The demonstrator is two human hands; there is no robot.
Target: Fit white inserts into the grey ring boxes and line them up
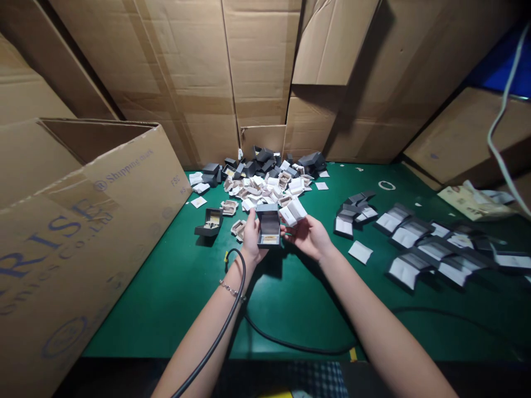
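Note:
My left hand [251,237] is closed around a small dark hinged jewelry box [269,225], its lid raised toward the back. Inside its base a pale, yellowish strip shows. Just right of the box, my right hand [309,237] pinches a white padded box insert [293,212]. Beyond both hands lies a heap of loose white inserts [265,188]. Left of my left hand, another dark box [209,222] lies open, with a beige insert [238,229] between it and the hand.
Several opened dark boxes with white inserts [409,232] are grouped at the right. Dark boxes [265,160] pile up at the back. A large carton [95,221] stands left. A black cable [298,345] crosses the green table [166,320] and my left forearm.

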